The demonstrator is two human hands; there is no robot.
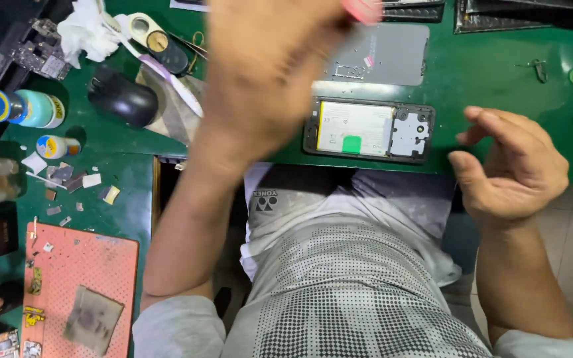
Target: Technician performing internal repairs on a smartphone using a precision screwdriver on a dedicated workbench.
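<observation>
Opened phone (369, 129) on green mat (499, 73), left hand (266, 73) blurred above gripping something pink, right hand (515, 166) fingers loosely curled, empty.

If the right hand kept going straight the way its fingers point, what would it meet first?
The right hand is open, fingers pointing left across the green mat. Going straight on, it would probably first meet the opened phone, at its camera end. Its height above the mat is unclear, so it might pass over.

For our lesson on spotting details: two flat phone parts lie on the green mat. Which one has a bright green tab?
The opened phone nearer the person: its pale battery carries the green tab. The grey back cover behind it is plain, with none.
</observation>
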